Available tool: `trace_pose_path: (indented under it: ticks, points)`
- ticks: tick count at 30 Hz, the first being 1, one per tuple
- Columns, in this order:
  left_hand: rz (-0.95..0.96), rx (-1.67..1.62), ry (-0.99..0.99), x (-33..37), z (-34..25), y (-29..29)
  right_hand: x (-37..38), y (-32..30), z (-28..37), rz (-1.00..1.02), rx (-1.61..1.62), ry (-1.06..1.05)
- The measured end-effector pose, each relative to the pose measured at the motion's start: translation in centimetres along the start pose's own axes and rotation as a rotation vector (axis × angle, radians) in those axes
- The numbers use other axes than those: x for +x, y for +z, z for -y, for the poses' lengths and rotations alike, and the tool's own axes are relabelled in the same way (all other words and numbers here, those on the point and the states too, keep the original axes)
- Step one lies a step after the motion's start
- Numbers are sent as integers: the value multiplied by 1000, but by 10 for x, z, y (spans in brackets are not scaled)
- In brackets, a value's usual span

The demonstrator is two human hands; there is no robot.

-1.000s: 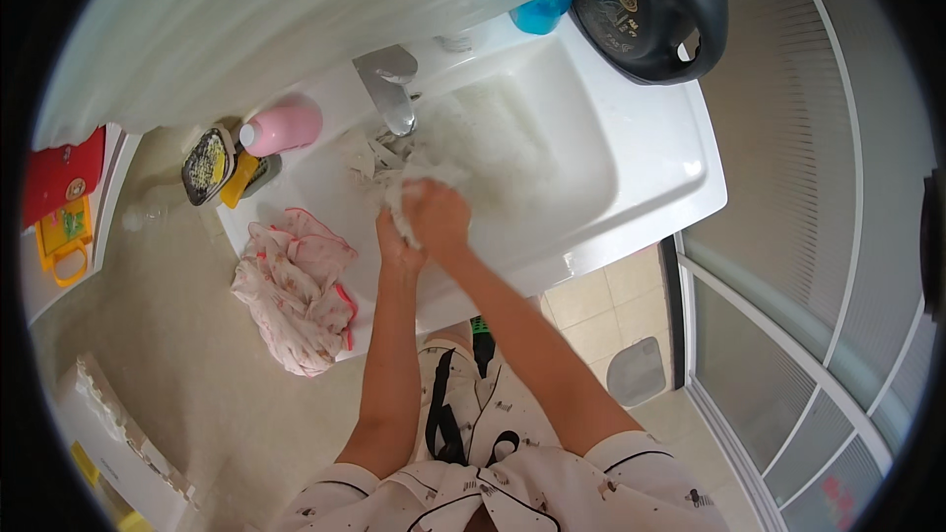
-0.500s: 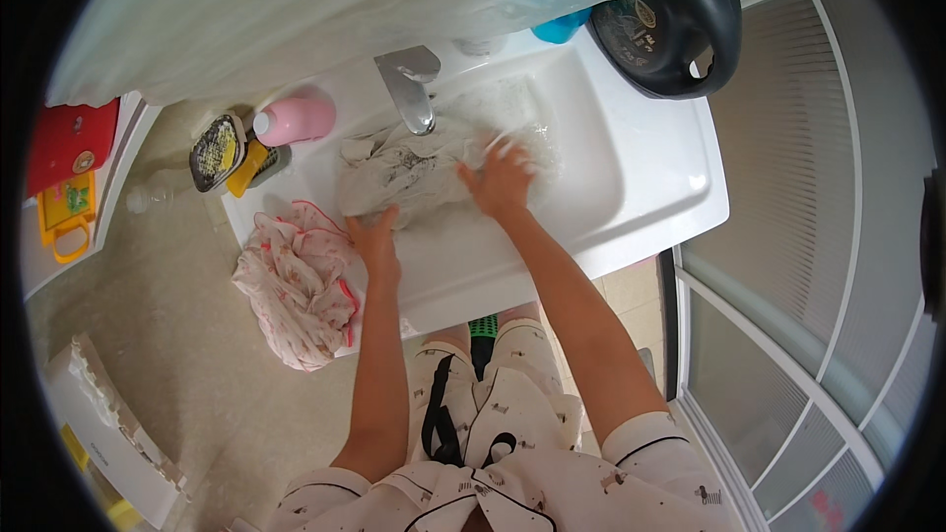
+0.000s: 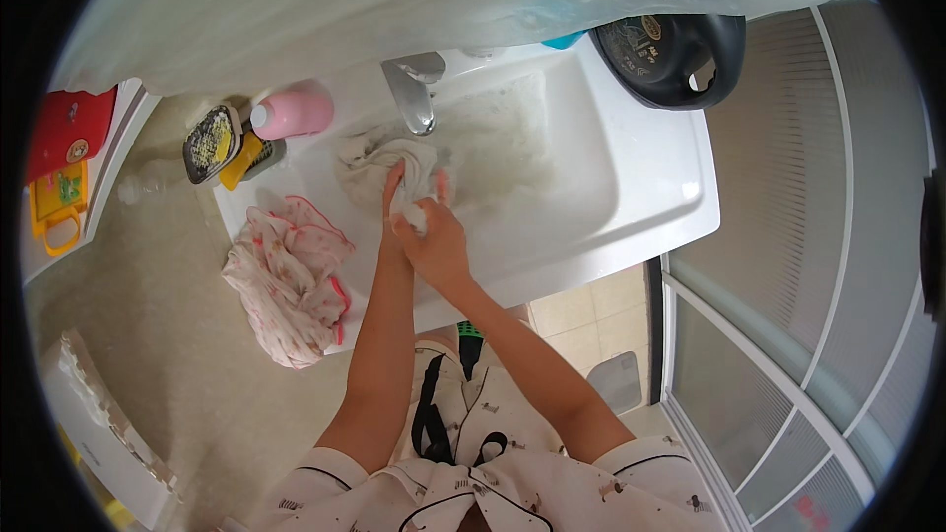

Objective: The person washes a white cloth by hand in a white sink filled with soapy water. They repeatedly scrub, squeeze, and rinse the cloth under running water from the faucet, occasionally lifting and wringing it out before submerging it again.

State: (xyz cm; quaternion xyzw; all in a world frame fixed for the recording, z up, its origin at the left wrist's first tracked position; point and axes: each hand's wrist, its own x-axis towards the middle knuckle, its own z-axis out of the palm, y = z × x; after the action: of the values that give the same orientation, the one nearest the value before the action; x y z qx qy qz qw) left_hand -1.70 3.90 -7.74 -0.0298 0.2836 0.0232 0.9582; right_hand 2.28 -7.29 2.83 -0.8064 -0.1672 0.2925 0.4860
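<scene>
- The person's right hand (image 3: pixel 440 248) is closed on the near end of a wet white cloth (image 3: pixel 386 160).
- The left hand (image 3: pixel 391 205), just beside it, is wrapped around the same cloth.
- The cloth lies in the left part of a white sink (image 3: pixel 658 163), in cloudy water (image 3: pixel 503 153), below the faucet (image 3: pixel 409 89).
- Left of it, a pink-trimmed patterned cloth (image 3: pixel 286 281) drapes over the sink's edge.
- Beyond that stands a pink bottle (image 3: pixel 296 115).
- At the far right corner rests a black jug (image 3: pixel 655 64).

Across the sink (image 3: pixel 655 222)

A cloth (image 3: pixel 365 160) lies in the left part, with the faucet (image 3: pixel 409 89) beyond it. Far left sits a bottle (image 3: pixel 299 113); near left, a second cloth (image 3: pixel 286 281) overhangs the sink's edge; far right sits a jug (image 3: pixel 645 59).
</scene>
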Motion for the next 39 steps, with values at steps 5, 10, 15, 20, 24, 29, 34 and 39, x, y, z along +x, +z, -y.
trace_pose_path:
  ticks: [5, 10, 15, 20, 24, 29, 34, 39]
  points:
    - [-236, 53, 150, 16, 45, 23, 50, -10, -26, -98, -386, 99]
    - [-359, 344, 252, -5, 57, 47, 103, -61, -59, -58, -460, 289]
    - [-586, 251, 155, -48, 28, 28, 91, -46, -52, -386, -634, 393]
    - [-450, 307, 256, -24, 11, 42, 72, 9, -63, -34, 272, 258]
    - [-233, 421, 503, -24, -13, 17, 5, 19, 4, 104, 33, 60]
    - [-165, 219, 463, -17, 5, 15, 4, 24, 11, -107, -255, -24]
    - [-378, 205, 470, -15, 33, 39, 72, 9, -47, -265, -427, -6]
    - [-650, 734, 169, -67, 14, 44, 100, -71, -58, -303, -632, 142]
